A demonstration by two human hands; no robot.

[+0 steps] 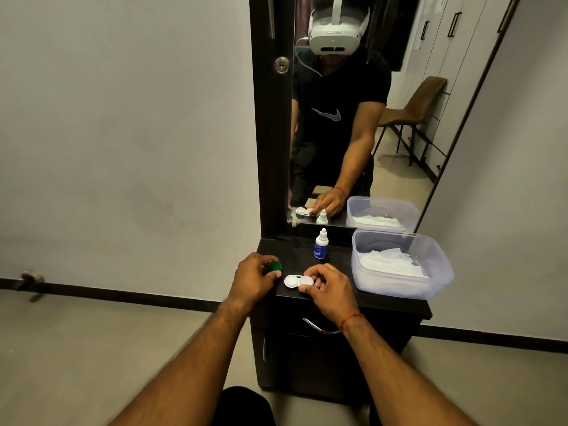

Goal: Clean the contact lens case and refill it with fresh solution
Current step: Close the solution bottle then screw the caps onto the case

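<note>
Your left hand [252, 279] curls round a round green cap [274, 267]; your right hand [327, 292] pinches the white plastic lens case [294, 281].

both our forearms stretched forward, our left hand [253, 279] curled, fingertips pinching the green cap [274, 267], our right hand [325, 289] knuckles up, thumb and fingers gripping the lens case [292, 281]

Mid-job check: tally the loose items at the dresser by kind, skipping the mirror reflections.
lens case: 1
green cap: 1
solution bottle: 1
clear tub, holding tissues: 1
Total: 4
</note>
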